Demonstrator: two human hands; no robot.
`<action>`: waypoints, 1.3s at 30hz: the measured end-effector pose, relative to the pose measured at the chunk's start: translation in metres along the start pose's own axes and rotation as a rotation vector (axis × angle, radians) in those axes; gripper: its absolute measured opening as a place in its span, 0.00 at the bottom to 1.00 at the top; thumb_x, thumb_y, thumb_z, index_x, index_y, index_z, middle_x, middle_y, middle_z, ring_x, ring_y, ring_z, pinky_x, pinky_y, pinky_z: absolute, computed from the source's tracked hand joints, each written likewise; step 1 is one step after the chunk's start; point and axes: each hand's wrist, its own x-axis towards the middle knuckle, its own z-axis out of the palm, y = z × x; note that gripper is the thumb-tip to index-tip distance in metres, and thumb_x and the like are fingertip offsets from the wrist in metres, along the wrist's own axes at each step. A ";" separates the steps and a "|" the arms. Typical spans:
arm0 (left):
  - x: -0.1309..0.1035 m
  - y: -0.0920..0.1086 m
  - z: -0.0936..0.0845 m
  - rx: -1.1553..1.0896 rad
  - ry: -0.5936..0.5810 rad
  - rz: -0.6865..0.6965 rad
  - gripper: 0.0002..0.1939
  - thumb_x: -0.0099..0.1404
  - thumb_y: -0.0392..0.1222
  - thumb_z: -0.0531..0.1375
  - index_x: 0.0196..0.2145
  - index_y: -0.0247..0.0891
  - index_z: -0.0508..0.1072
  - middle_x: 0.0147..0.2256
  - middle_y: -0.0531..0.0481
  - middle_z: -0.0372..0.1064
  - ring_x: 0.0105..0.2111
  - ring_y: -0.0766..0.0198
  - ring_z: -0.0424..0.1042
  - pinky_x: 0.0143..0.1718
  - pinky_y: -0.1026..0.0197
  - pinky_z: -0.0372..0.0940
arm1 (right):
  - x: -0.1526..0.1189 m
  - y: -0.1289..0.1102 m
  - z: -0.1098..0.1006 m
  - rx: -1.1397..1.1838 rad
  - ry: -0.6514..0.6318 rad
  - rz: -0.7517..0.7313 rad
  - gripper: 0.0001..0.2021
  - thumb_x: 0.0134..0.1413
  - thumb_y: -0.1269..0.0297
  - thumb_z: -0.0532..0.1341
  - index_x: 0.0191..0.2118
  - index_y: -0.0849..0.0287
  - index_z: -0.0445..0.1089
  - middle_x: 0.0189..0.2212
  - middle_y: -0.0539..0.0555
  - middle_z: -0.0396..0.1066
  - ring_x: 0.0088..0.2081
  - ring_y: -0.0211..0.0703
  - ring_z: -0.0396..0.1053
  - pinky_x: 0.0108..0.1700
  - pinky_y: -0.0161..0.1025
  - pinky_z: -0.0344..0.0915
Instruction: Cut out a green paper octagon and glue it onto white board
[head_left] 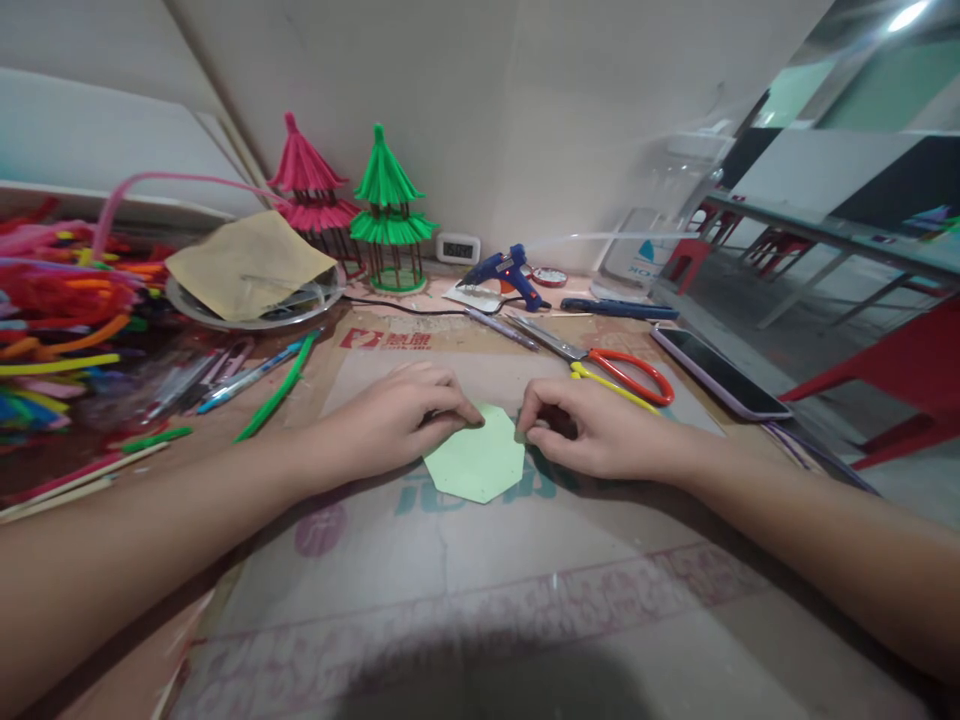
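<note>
A light green octagon of card or thick paper (478, 462) lies on the cardboard sheet in front of me, with small dark dots near some of its corners. From the upper left, my left hand (397, 415) pinches it, fingertips on its upper edge. At its right edge, my right hand (592, 425) has thumb and forefinger closed together on the rim. Whether a small item also sits between the right fingertips is hidden. Just behind the right hand lie scissors (634, 372) with orange-red handles and a yellow stick-like piece (611, 385).
Behind stand a pink pagoda model (307, 190), a green one (386, 215), a small digital clock (457, 248) and a blue glue gun (506, 270). A phone (720, 372) and clear jug (637, 240) are right. Pipe cleaners (67, 300), pens (251, 375) and a covered plate (251, 265) are left.
</note>
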 end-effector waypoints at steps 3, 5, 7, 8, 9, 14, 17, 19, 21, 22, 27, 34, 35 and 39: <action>0.000 0.000 0.000 -0.006 -0.010 -0.006 0.11 0.72 0.37 0.57 0.43 0.41 0.80 0.40 0.48 0.75 0.44 0.58 0.72 0.48 0.57 0.62 | 0.001 -0.001 0.002 0.063 0.045 0.017 0.03 0.59 0.67 0.59 0.37 0.58 0.69 0.26 0.48 0.69 0.27 0.36 0.65 0.30 0.33 0.61; 0.000 0.000 0.000 -0.007 -0.010 -0.011 0.11 0.72 0.37 0.57 0.43 0.41 0.80 0.40 0.48 0.75 0.44 0.58 0.72 0.48 0.56 0.62 | 0.002 -0.001 0.002 0.057 0.037 0.012 0.02 0.58 0.68 0.59 0.37 0.58 0.69 0.26 0.47 0.69 0.27 0.36 0.65 0.29 0.33 0.60; 0.001 0.000 0.000 -0.006 -0.011 -0.017 0.11 0.72 0.37 0.56 0.43 0.42 0.80 0.40 0.48 0.75 0.44 0.58 0.72 0.49 0.56 0.63 | 0.002 -0.002 0.002 0.005 -0.004 -0.002 0.03 0.55 0.72 0.59 0.35 0.57 0.68 0.27 0.47 0.70 0.26 0.35 0.65 0.29 0.33 0.59; 0.001 0.001 0.000 -0.004 -0.012 -0.021 0.12 0.72 0.37 0.56 0.43 0.42 0.80 0.40 0.48 0.75 0.44 0.57 0.72 0.49 0.56 0.63 | 0.002 -0.002 0.001 -0.020 -0.024 -0.008 0.05 0.52 0.74 0.59 0.34 0.57 0.67 0.27 0.46 0.70 0.26 0.35 0.65 0.28 0.32 0.59; 0.001 0.001 0.000 -0.003 -0.016 -0.025 0.12 0.72 0.38 0.56 0.43 0.42 0.80 0.40 0.48 0.75 0.44 0.57 0.72 0.49 0.56 0.63 | 0.002 -0.001 0.001 -0.036 -0.038 -0.010 0.06 0.51 0.75 0.59 0.33 0.57 0.67 0.27 0.46 0.70 0.26 0.35 0.65 0.28 0.32 0.58; 0.001 0.001 -0.002 -0.075 -0.011 -0.047 0.12 0.72 0.39 0.55 0.42 0.41 0.79 0.40 0.48 0.75 0.44 0.58 0.73 0.47 0.57 0.64 | 0.005 0.010 0.000 -0.051 0.085 -0.028 0.06 0.54 0.75 0.59 0.35 0.57 0.70 0.28 0.48 0.71 0.28 0.37 0.67 0.30 0.34 0.63; 0.000 0.000 -0.003 -0.097 0.059 -0.095 0.12 0.72 0.38 0.54 0.41 0.40 0.78 0.40 0.48 0.73 0.42 0.60 0.73 0.45 0.59 0.65 | 0.009 0.020 -0.001 -0.168 0.240 -0.115 0.08 0.60 0.72 0.59 0.39 0.58 0.75 0.39 0.57 0.74 0.41 0.46 0.73 0.44 0.43 0.70; 0.000 0.000 -0.003 -0.065 0.095 -0.120 0.12 0.71 0.37 0.54 0.41 0.39 0.78 0.39 0.48 0.72 0.42 0.60 0.73 0.45 0.59 0.65 | 0.008 0.020 -0.002 -0.164 0.347 -0.157 0.08 0.64 0.68 0.59 0.42 0.57 0.77 0.45 0.60 0.74 0.49 0.51 0.73 0.53 0.50 0.69; 0.000 -0.002 -0.002 -0.033 0.100 -0.128 0.12 0.71 0.36 0.54 0.41 0.39 0.78 0.39 0.48 0.72 0.41 0.59 0.72 0.44 0.58 0.65 | 0.003 0.012 -0.002 -0.060 0.342 -0.181 0.10 0.67 0.63 0.58 0.49 0.56 0.75 0.49 0.60 0.75 0.54 0.52 0.72 0.58 0.53 0.67; 0.000 -0.002 -0.002 -0.026 0.099 -0.128 0.11 0.70 0.36 0.54 0.41 0.39 0.78 0.38 0.47 0.72 0.41 0.59 0.72 0.44 0.58 0.65 | 0.000 0.006 -0.002 -0.010 0.274 -0.207 0.14 0.68 0.61 0.58 0.54 0.56 0.73 0.54 0.61 0.74 0.58 0.52 0.70 0.61 0.54 0.66; 0.000 -0.004 0.000 -0.034 0.112 -0.129 0.12 0.71 0.39 0.54 0.39 0.38 0.78 0.38 0.47 0.73 0.42 0.58 0.72 0.45 0.57 0.65 | -0.016 -0.027 0.003 0.094 -0.279 -0.317 0.30 0.63 0.55 0.65 0.66 0.64 0.65 0.68 0.69 0.58 0.71 0.59 0.52 0.71 0.58 0.49; -0.001 -0.001 -0.001 0.005 0.106 -0.148 0.12 0.71 0.40 0.53 0.40 0.38 0.77 0.40 0.46 0.73 0.44 0.57 0.72 0.47 0.55 0.66 | -0.020 -0.046 -0.005 0.520 -0.377 -0.244 0.18 0.68 0.51 0.58 0.50 0.58 0.79 0.53 0.61 0.78 0.60 0.51 0.71 0.61 0.48 0.67; -0.001 0.000 -0.001 0.017 0.106 -0.149 0.12 0.71 0.40 0.53 0.40 0.38 0.77 0.40 0.46 0.73 0.44 0.57 0.72 0.47 0.55 0.66 | -0.021 -0.047 -0.006 0.555 -0.411 -0.234 0.19 0.69 0.51 0.57 0.46 0.58 0.80 0.48 0.60 0.80 0.55 0.49 0.75 0.57 0.46 0.70; -0.001 0.002 -0.001 0.052 0.105 -0.171 0.12 0.71 0.39 0.53 0.41 0.38 0.77 0.41 0.46 0.74 0.45 0.55 0.72 0.49 0.53 0.65 | -0.014 -0.032 -0.004 0.484 0.046 -0.079 0.16 0.69 0.57 0.58 0.36 0.59 0.78 0.33 0.55 0.80 0.36 0.44 0.78 0.42 0.40 0.74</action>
